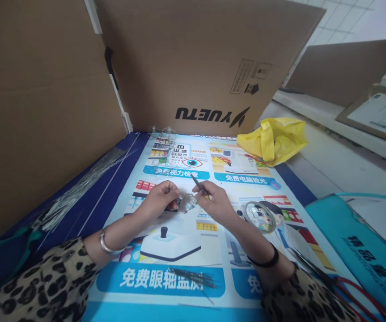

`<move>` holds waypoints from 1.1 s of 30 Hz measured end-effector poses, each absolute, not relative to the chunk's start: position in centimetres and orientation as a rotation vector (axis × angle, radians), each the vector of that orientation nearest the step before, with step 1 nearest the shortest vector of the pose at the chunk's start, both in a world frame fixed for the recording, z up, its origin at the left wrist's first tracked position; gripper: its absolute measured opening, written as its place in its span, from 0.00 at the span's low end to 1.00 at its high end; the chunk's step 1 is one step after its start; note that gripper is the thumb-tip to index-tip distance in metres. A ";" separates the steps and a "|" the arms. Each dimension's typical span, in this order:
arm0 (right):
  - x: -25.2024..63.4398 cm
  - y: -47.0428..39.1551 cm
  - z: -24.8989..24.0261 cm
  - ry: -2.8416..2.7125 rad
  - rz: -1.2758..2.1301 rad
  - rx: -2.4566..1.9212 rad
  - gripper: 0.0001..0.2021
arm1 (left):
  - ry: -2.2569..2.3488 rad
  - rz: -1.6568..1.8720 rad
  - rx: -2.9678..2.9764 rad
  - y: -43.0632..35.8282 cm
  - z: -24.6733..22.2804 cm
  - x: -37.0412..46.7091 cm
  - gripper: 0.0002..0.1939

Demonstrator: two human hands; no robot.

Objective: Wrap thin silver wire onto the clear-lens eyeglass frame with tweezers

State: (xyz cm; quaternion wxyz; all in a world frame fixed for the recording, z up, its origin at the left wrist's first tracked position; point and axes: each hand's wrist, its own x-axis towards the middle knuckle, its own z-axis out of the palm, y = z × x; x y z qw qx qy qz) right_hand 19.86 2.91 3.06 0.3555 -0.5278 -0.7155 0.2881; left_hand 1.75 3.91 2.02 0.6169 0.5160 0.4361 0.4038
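Observation:
My left hand [163, 195] pinches a small clear, glittering piece [187, 203] that looks like petals or beads on wire. My right hand [214, 201] is closed around a slim tool [199, 184] with a dark pointed tip and a yellowish part; its exact kind is unclear. The tool's tip points up and away, clear of the glittering piece. My right fingertips meet the right edge of that piece. Under both hands lies a printed poster [179, 308]. Nearer to me rests a bundle of short dark wires [194, 276].
Beyond the right forearm lies a roll of tape [260, 217]. Red-handled scissors [357, 295] and a teal bag [363, 250] are at right, a yellow bag [276, 141] farther back. Long thin wires [75, 197] lie at left. Cardboard [193, 67] walls the back and left.

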 end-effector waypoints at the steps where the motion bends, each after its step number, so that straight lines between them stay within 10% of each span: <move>1: 19.8 2.6 3.2 -1.904 0.736 -1.331 0.08 | 1.004 0.935 1.191 4.0 2.0 1.7 0.12; 15: 18.3 0.2 1.8 -2.540 0.377 -1.193 0.27 | 0.932 0.834 1.358 4.6 2.1 0.8 0.11; 33: 18.4 -0.2 2.5 -2.607 0.326 -1.221 0.25 | 1.018 0.850 1.641 5.3 1.2 0.2 0.10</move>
